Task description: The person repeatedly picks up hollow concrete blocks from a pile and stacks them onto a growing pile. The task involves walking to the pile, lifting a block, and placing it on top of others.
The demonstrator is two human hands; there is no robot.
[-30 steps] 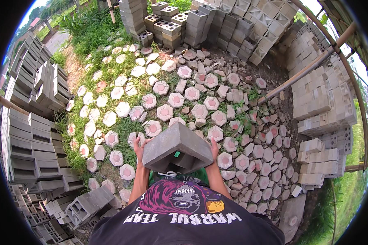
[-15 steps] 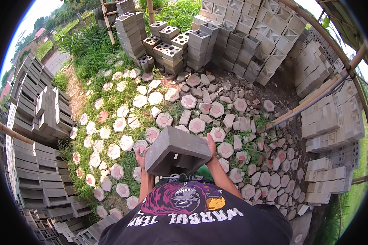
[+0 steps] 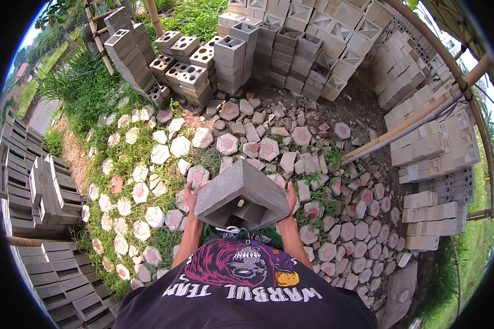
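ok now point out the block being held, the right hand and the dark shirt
Block (image 3: 242,183), head view: on its upper ridge.
Right hand (image 3: 292,198), head view: on the hand's visible middle.
Dark shirt (image 3: 247,268), head view: on the skull print.

The uneven dirt ground (image 3: 362,112) carries green grass (image 3: 167,241) over its left half and bare dark soil toward its far right corner. Pale hexagonal concrete pavers with pinkish centres (image 3: 226,144) lie spaced apart in the grass and crowd together near the right edge. Broken grey stone-like chunks (image 3: 251,132) litter the middle. Along the far edge stand grey rectangular hollow concrete blocks (image 3: 230,57) in columns, beside low stacks of round-holed concrete blocks (image 3: 192,77). Pale grey block stacks (image 3: 431,219) line the right edge; a flat grey slab (image 3: 395,307) lies at the near right corner.
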